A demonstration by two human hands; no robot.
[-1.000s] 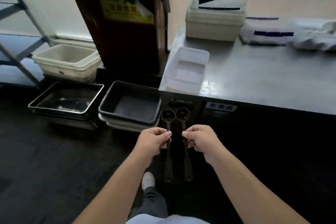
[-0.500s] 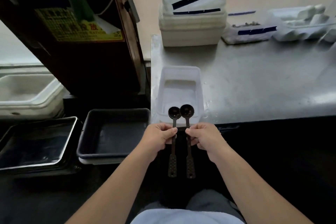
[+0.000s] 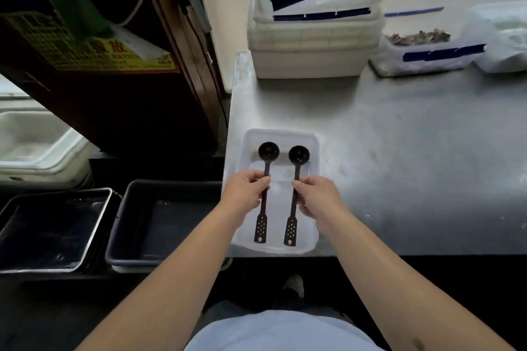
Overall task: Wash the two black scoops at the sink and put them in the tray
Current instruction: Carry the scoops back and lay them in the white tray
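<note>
I see both scoops over the white tray point(image 3: 312, 142) at frame centre, on the tabletop point(image 3: 413, 157) edge. Left hand point(image 3: 246, 189) has its grip pinched on the left scoop point(image 3: 265, 194); right hand point(image 3: 319, 198) grip pinches the right scoop point(image 3: 293, 196). Bowls point up-frame, handles parallel, apart.

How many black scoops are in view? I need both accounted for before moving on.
2. Left scoop is in the left hand, right scoop in the right hand, side by side over the white tray.
</note>
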